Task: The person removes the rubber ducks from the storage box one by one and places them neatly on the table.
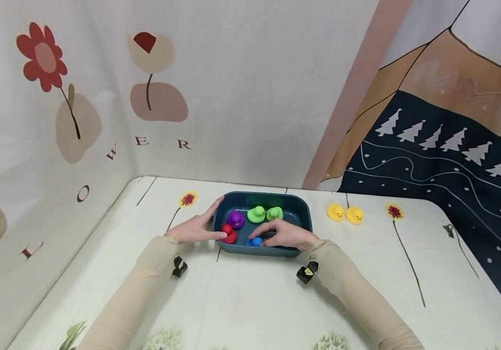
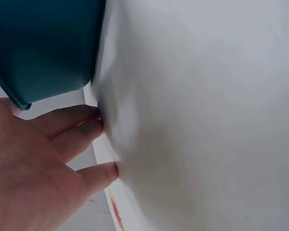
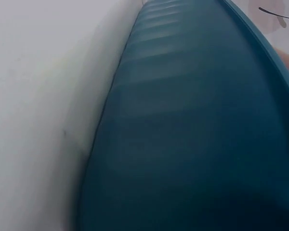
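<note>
A dark teal tray [image 1: 272,251] stands on the table with toy ducks inside. My left hand [image 1: 194,229] rests against its left end, thumb over the rim by the red duck [image 1: 229,236]. In the left wrist view its fingers [image 2: 70,122] extend fairly straight beside the tray, tips on the tabletop. Reaching over the near rim, my right hand [image 1: 288,234] pinches a blue duck [image 1: 256,241] low inside the tray, partly covered by the fingers. A purple duck [image 1: 235,219] and two green ducks, one left [image 1: 256,214] and one right [image 1: 274,214], sit behind.
Two yellow ducks, one left [image 1: 335,212] and one right [image 1: 354,215], stand on the table to the tray's right. The flower-printed tabletop [image 1: 241,301] meets a patterned cloth wall [image 1: 250,97] at the back and left. The tray's outer side fills the right wrist view.
</note>
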A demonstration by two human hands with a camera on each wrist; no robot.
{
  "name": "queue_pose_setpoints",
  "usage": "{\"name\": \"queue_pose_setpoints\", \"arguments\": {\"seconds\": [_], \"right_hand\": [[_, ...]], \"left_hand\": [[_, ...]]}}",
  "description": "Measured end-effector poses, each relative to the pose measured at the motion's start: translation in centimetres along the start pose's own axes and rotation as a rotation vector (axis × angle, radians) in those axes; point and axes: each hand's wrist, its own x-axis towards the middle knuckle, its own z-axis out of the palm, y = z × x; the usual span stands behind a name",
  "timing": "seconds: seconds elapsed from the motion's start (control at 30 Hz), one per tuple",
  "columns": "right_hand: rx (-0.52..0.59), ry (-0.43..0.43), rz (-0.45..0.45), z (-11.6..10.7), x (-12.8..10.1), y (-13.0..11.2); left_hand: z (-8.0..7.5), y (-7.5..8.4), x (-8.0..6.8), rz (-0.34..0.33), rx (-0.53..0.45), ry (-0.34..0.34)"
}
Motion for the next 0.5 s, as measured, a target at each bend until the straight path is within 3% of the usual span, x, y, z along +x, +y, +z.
{"name": "queue_pose_setpoints", "arguments": {"seconds": [0.23, 0.5], "right_hand": [[-0.042, 0.018, -0.075, 0.47, 0.23, 0.14], [-0.035, 0.033, -0.084, 0.43, 0.12, -0.23]], "left_hand": [[0.13, 0.25, -0.07, -0.007, 0.001, -0.005], [0.07, 0.20, -0.14, -0.006, 0.003, 0.003]]}}
